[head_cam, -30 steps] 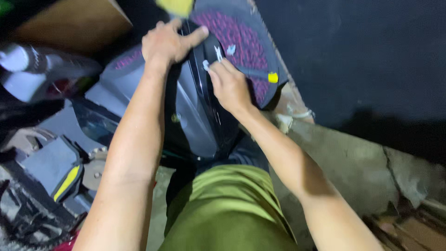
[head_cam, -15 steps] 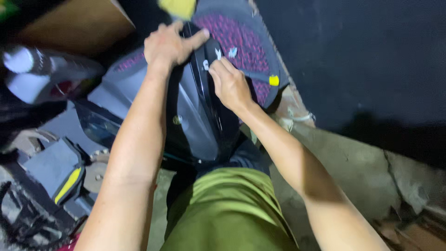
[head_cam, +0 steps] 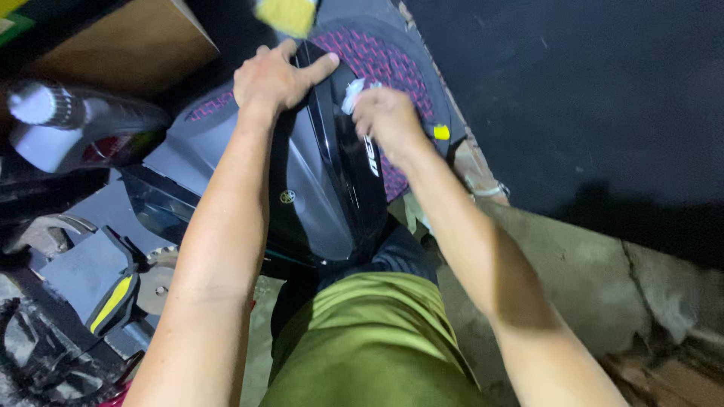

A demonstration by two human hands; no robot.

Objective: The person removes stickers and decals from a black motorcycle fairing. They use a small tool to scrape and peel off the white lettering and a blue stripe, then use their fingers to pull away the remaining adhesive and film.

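The right hand (head_cam: 386, 117) has lifted, peeling white sticker scraps (head_cam: 351, 95) off.

Two bare hands are in view, the left hand (head_cam: 273, 78) and the right hand (head_cam: 386, 114). There is one glossy black panel (head_cam: 324, 181), one dark mat with a red dotted pattern (head_cam: 392, 64), one white scrap (head_cam: 351, 95), one grey bottle (head_cam: 72, 124), one cardboard box (head_cam: 121, 38) and one toothed sprocket (head_cam: 157, 279).

I identified a repair workshop: a black motorcycle body panel (head_cam: 324, 173) at frame centre, a sprocket (head_cam: 154, 275) lower left, cracked concrete floor (head_cam: 603, 264) at right.
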